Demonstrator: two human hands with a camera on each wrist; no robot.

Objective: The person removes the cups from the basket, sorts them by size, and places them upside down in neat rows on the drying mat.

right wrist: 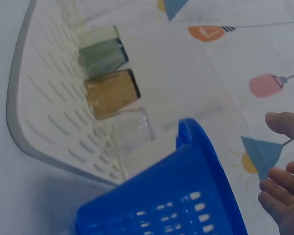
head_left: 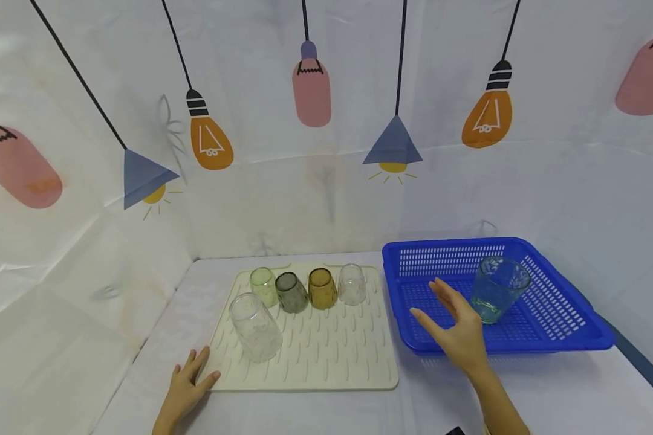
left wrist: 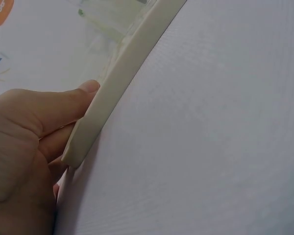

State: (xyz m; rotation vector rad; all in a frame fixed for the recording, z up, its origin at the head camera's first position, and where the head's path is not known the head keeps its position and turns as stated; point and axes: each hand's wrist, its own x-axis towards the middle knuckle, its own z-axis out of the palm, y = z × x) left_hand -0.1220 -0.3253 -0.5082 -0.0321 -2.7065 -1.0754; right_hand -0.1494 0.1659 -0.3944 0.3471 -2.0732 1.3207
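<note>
My left hand (head_left: 184,386) touches the front left corner of a cream drying mat (head_left: 326,362), its fingers spread; the left wrist view shows the thumb at the mat's edge (left wrist: 118,78). My right hand (head_left: 462,338) is raised over the near side of a blue plastic basket (head_left: 413,338), thumb and fingers apart, holding nothing. Inside the basket a bluish glass tumbler (head_left: 497,290) stands tilted, just beyond the hand. On the mat are a tall clear glass (head_left: 257,329), a light green glass (head_left: 263,287), a grey glass (head_left: 292,293), an amber glass (head_left: 323,290) and a small clear glass (head_left: 352,285).
A white table (head_left: 305,417) lies under the mat and basket. Behind it hangs a pale backdrop (head_left: 261,205) printed with lamps and bulbs. The basket stands close to the mat's right edge. A small black object (head_left: 455,431) shows at the bottom edge, near the right forearm.
</note>
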